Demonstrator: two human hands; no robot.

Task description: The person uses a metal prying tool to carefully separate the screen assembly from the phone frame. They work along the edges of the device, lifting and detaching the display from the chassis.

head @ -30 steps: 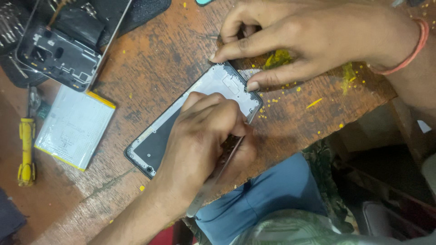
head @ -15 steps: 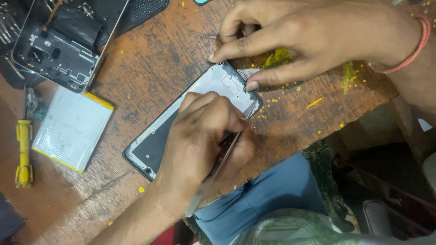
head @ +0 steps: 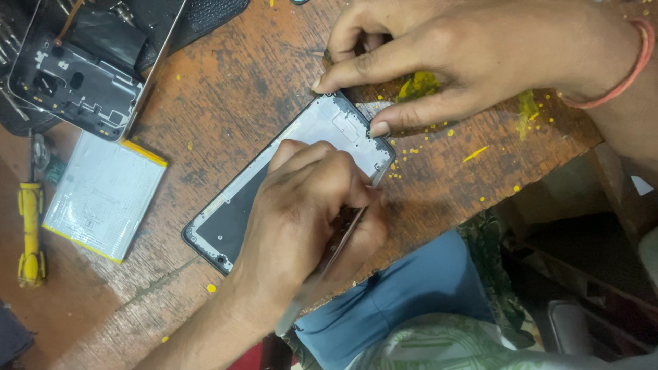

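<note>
1. Since the earlier frames little has shifted: the left hand [head: 308,219] has kept its place over the phone frame [head: 291,175], and the thin metal tool [head: 322,270] in it now lies closer under the palm.
2. The left hand's fingers are clenched around the tool, whose tip sits at the frame's right edge.
3. The right hand [head: 473,58] pins the frame's upper end: forefinger at the top corner, thumb on the right corner, the other fingers curled.
4. The phone frame lies slantwise on the wooden table [head: 226,89], half covered by the left hand.
5. To the left lie a flat battery [head: 103,195], a yellow screwdriver [head: 31,236] and an opened phone body [head: 89,62]. I cannot see any containers.
</note>
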